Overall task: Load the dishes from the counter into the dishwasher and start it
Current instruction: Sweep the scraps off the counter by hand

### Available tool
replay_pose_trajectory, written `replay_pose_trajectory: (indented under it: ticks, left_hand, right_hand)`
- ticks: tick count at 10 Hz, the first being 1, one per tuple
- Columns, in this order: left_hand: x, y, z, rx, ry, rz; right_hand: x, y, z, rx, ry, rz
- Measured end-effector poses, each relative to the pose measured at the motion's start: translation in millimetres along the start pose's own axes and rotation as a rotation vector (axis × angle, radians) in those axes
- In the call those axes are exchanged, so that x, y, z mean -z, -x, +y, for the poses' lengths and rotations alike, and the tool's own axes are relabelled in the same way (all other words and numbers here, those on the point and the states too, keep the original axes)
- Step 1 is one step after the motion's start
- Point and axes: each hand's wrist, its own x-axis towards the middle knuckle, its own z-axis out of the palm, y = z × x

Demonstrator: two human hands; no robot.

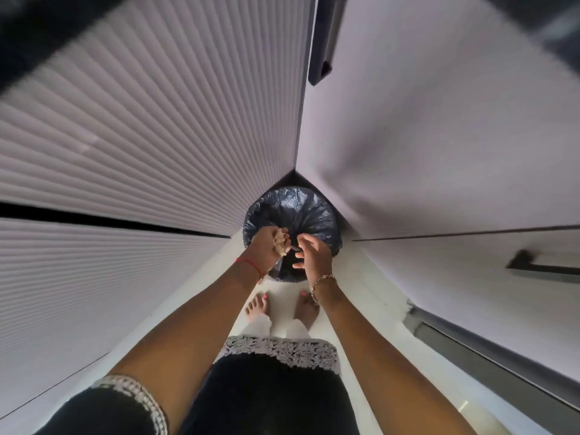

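Observation:
I look straight down at a round bin lined with a dark plastic bag (296,211) standing in the corner of two cabinet fronts. My left hand (266,246) is over the bin's near rim and grips a pale, crumpled clump of scraps (280,241). My right hand (314,255) hovers beside it with its fingers loosely curled; a thin metallic piece (294,247) shows between the two hands, and I cannot tell which hand holds it. No dishes or dishwasher are in view.
A ribbed white cabinet front (141,136) rises on the left and smooth white doors with dark handles (539,266) on the right. My bare feet (282,306) stand on a narrow pale floor strip just before the bin.

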Motion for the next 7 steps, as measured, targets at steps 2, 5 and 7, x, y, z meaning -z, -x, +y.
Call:
replay_pose_trajectory:
  ticks: [2, 5, 7]
  left_hand:
    - [16, -84, -1, -0.131, -0.192, 0.047]
    - [17, -82, 0, -0.276, -0.684, 0.100]
    - [-2, -16, 22, -0.451, -0.901, 0.105]
  right_hand:
    - [-17, -76, 30, 0.034, 0.135, -0.038]
    - [-25, -86, 11, 0.032, 0.515, -0.072]
    - [-10, -20, -42, 0.049, 0.744, -0.082]
